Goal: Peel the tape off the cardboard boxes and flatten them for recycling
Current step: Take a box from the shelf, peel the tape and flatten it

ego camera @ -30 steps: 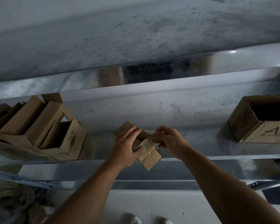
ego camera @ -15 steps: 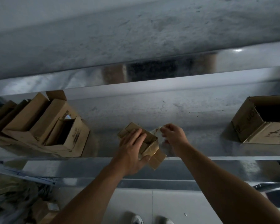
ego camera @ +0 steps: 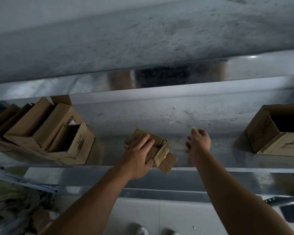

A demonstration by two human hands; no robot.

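- On the left of the metal shelf [ego camera: 214, 158], a heap of cardboard boxes [ego camera: 46, 133] is leaning together. Some are lying folded and at least one is gaping open, so that batch looks only partly dealt with.
- Below it, crumpled scraps [ego camera: 15, 209] are lying on the floor, too dark to identify.
- At centre, the person's left hand [ego camera: 137, 155] is pinning a small cardboard box [ego camera: 160, 150] to the shelf's front edge. The fingers are lying across its top and the thumb is hooking its near side, while one flap is hanging out over the edge.
- This box is not yet flattened. Whether any tape is clinging to it cannot be made out.
- Just to its right, the right hand [ego camera: 199, 141] is hovering clear of the box, with its fingertips pinching a small pale scrap [ego camera: 193, 128], probably a strip of tape.
- At far right, a large open box [ego camera: 268, 134] is standing well apart and fully formed, evidently awaiting its turn.
- Judged overall, the job is running mid-way: peeling is under way here, and flattening is to come.
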